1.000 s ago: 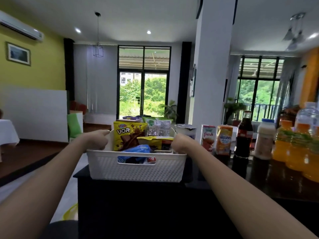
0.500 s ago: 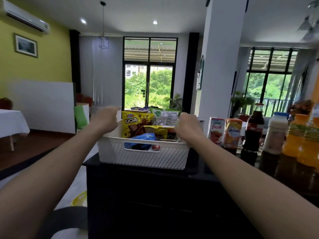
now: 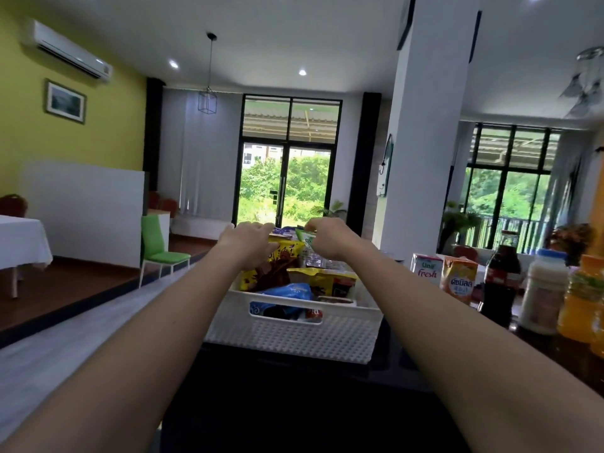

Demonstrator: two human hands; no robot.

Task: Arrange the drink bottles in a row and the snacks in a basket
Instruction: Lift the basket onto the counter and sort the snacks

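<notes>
Left hand (image 3: 248, 238): on top edge of yellow snack pack (image 3: 277, 269); grip not discernible. Right hand (image 3: 331, 238): pinches green packet (image 3: 307, 238). Both hands are over the white basket (image 3: 294, 338) on the desk (image 3: 294, 384), and the basket is full of snacks. Drinks (image 3: 501, 276) stand in a row to its right. Judged near done; only tidying left.

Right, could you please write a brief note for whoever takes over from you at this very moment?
Left hand: at the top edge of the yellow chocolate pack; grip unclear.
Right hand: pinches the green-and-white packet standing in the white basket.
Done: snacks are in the basket; the fresh carton, orange carton, cola bottle, white bottle and orange bottle stand in a row to its right.
Left: probably just straighten the upright packets, then let go.
</notes>
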